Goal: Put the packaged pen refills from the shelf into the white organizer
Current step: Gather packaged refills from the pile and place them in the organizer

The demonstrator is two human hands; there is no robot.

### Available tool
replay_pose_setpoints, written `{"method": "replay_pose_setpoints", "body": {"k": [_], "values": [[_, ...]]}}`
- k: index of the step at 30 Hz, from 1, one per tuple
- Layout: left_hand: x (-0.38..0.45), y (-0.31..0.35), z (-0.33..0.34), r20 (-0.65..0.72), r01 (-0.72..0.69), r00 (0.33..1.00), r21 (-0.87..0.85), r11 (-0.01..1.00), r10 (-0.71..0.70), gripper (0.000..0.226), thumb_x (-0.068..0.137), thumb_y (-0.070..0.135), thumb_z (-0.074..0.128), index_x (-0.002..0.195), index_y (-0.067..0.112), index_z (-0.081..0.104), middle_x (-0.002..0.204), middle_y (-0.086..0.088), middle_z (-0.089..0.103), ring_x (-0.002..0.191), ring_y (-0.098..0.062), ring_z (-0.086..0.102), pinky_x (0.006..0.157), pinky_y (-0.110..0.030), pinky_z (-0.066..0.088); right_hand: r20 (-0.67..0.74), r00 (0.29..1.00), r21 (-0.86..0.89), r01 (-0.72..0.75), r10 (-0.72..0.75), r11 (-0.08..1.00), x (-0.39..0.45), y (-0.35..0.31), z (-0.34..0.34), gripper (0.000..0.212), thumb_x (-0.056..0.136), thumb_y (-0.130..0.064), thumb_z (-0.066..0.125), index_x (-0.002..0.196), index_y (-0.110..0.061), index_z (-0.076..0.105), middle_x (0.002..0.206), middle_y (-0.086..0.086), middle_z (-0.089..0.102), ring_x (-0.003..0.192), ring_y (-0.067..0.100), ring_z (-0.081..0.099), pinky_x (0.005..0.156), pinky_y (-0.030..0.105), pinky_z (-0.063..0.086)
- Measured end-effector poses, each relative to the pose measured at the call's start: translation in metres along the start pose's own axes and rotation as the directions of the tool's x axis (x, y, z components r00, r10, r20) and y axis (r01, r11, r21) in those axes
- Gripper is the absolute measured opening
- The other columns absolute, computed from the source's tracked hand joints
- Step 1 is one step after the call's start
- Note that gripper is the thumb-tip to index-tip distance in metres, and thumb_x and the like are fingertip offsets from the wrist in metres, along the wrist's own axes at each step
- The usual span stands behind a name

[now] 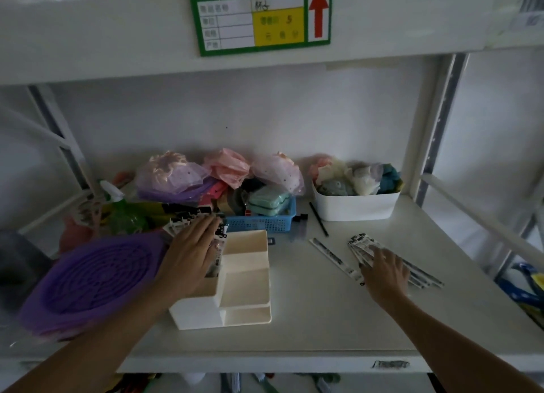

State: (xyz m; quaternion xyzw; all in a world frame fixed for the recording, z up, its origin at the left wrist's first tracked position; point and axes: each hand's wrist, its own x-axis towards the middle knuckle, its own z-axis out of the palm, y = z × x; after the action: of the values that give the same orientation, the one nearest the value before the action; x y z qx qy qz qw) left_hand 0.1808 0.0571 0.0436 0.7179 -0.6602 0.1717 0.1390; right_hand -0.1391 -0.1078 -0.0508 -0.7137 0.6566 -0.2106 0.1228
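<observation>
A white organizer (244, 278) with several open compartments stands on the shelf at centre left. Several packaged pen refills (219, 233) stand in its tall rear-left compartment. My left hand (191, 254) lies flat over that compartment with straight fingers against those packs. To the right, a fan of packaged pen refills (360, 244) lies on the shelf, and my right hand (384, 272) rests on top of it, fingers spread. One single refill pack (334, 258) lies apart, between the organizer and the pile.
A purple round strainer (91, 278) sits left of the organizer. Behind are a blue basket (265, 223), a green spray bottle (123, 213), plastic bags and a white bin (356, 205). A black pen (318, 219) lies near the bin. The shelf (294, 319) has an upright post at right.
</observation>
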Motion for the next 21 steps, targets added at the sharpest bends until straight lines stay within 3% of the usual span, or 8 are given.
{"method": "replay_pose_setpoints", "body": {"k": [3,7,13,16,18,21], "values": [[-0.007,-0.002,0.007,0.074,0.007,0.997,0.111,0.994,-0.015,0.076,0.091,0.047,-0.007,0.135,0.003,0.036,0.144,-0.017,0.04,0.135,-0.032,0.035,0.107,-0.048,0.036,0.081,0.994,-0.097,-0.059,0.067,0.994,0.01,0.016,0.0,0.084,0.079,-0.056,0.055,0.144,-0.019,0.015,0.153,0.01,0.019,0.142,0.029,0.014,0.116,0.049,0.012],[-0.006,-0.001,0.009,0.066,0.03,0.997,0.107,0.994,-0.037,0.081,0.088,0.054,-0.006,0.137,0.003,0.033,0.146,-0.018,0.037,0.136,-0.032,0.032,0.109,-0.049,0.033,0.239,0.961,-0.167,-0.103,0.141,0.981,0.026,0.03,0.0,0.122,0.061,-0.077,0.056,0.146,-0.014,-0.005,0.157,0.012,-0.003,0.144,0.031,-0.006,0.115,0.054,0.0],[0.003,0.009,-0.005,-0.063,0.112,0.991,-0.039,0.993,-0.115,0.083,0.087,0.061,0.003,0.139,0.002,0.028,0.143,-0.022,0.04,0.13,-0.036,0.038,0.107,-0.052,0.03,0.386,0.903,-0.25,-0.093,0.187,0.964,0.045,0.038,0.0,0.138,0.05,-0.083,0.057,0.144,-0.012,-0.015,0.155,0.02,-0.009,0.142,0.04,-0.009,0.112,0.06,-0.005],[0.008,0.017,-0.012,-0.11,0.08,0.99,-0.061,0.995,-0.087,0.078,0.088,0.059,0.006,0.14,0.005,0.025,0.144,-0.02,0.038,0.131,-0.033,0.034,0.107,-0.048,0.027,0.356,0.908,-0.254,-0.136,0.223,0.958,0.046,0.031,0.001,0.126,0.058,-0.073,0.064,0.144,-0.006,0.001,0.152,0.022,0.013,0.14,0.04,0.014,0.112,0.058,0.013],[0.009,0.021,-0.016,-0.122,0.047,0.991,-0.052,0.998,-0.053,0.076,0.089,0.058,0.007,0.14,0.005,0.026,0.144,-0.019,0.039,0.13,-0.031,0.033,0.106,-0.045,0.024,0.252,0.938,-0.249,-0.175,0.238,0.953,0.05,0.028,-0.003,0.095,0.07,-0.057,0.066,0.137,-0.004,0.024,0.14,0.019,0.035,0.129,0.036,0.034,0.108,0.05,0.028],[0.011,0.026,-0.018,-0.117,0.011,0.993,-0.03,0.999,-0.014,0.073,0.091,0.055,0.009,0.139,0.003,0.028,0.141,-0.021,0.042,0.127,-0.028,0.032,0.105,-0.041,0.021,0.164,0.974,-0.3,-0.099,0.154,0.949,0.053,0.027,-0.012,0.038,0.087,-0.025,0.05,0.121,-0.008,0.047,0.124,0.013,0.05,0.117,0.031,0.046,0.1,0.041,0.037]]}}
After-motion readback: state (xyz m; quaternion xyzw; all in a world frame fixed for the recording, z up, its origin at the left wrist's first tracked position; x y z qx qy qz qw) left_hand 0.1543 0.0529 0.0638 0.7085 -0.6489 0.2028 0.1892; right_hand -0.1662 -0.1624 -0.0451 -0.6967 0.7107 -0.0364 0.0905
